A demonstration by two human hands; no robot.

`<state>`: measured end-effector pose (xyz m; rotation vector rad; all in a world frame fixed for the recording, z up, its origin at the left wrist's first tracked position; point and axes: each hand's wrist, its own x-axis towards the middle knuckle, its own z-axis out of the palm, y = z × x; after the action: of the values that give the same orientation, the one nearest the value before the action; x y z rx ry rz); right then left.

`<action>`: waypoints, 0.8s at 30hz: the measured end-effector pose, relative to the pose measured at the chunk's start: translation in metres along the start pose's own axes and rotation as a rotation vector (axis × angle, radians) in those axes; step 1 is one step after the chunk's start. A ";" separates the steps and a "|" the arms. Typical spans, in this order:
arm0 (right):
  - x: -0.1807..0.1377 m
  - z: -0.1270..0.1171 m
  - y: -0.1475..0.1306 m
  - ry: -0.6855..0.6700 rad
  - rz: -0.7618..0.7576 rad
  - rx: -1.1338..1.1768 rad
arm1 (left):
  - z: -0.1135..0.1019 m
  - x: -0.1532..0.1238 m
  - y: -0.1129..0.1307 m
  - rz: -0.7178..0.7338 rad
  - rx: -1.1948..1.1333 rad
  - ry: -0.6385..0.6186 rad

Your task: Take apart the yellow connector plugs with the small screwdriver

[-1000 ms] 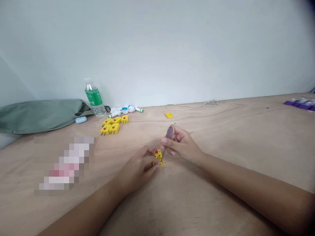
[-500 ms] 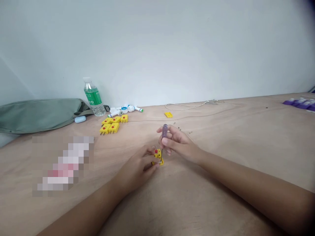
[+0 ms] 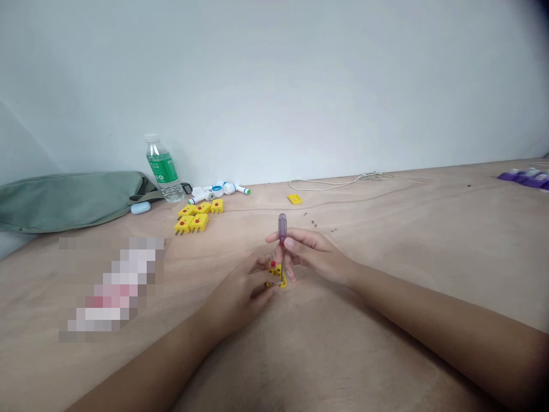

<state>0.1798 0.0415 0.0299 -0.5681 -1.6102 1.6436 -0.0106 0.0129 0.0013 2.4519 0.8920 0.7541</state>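
Observation:
My left hand [image 3: 244, 292] pinches a small yellow connector [image 3: 275, 273] with a red dot against the wooden table [image 3: 386, 240]. My right hand [image 3: 315, 254] is closed round a small screwdriver with a purple handle [image 3: 282, 225], held nearly upright with its tip down on the connector. Most of the shaft is hidden behind my fingers.
Several yellow connectors [image 3: 197, 216] lie at the back left beside a water bottle [image 3: 162, 169], white and blue parts [image 3: 218, 191] and a green bag [image 3: 68, 200]. A lone yellow piece [image 3: 294, 198], a white wire [image 3: 338, 183], tiny screws [image 3: 315, 220] and purple items [image 3: 525, 178] lie farther back.
My right hand has swung the screwdriver from a tilt to nearly upright and shifted left, over the connector. My left hand has stayed put.

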 end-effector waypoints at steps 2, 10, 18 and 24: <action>0.000 0.000 0.000 0.036 0.007 0.017 | 0.000 -0.001 0.000 0.000 0.004 0.006; -0.001 0.001 -0.004 0.070 0.067 0.010 | -0.001 0.002 0.005 -0.011 0.057 -0.007; -0.008 -0.006 -0.003 0.017 0.017 -0.061 | 0.003 0.011 0.013 -0.003 0.222 0.046; -0.016 -0.008 0.005 0.105 -0.003 -0.144 | 0.003 0.010 0.015 -0.026 0.219 0.106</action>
<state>0.1946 0.0341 0.0207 -0.7133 -1.6593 1.4791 0.0048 0.0087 0.0111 2.6026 1.0967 0.8221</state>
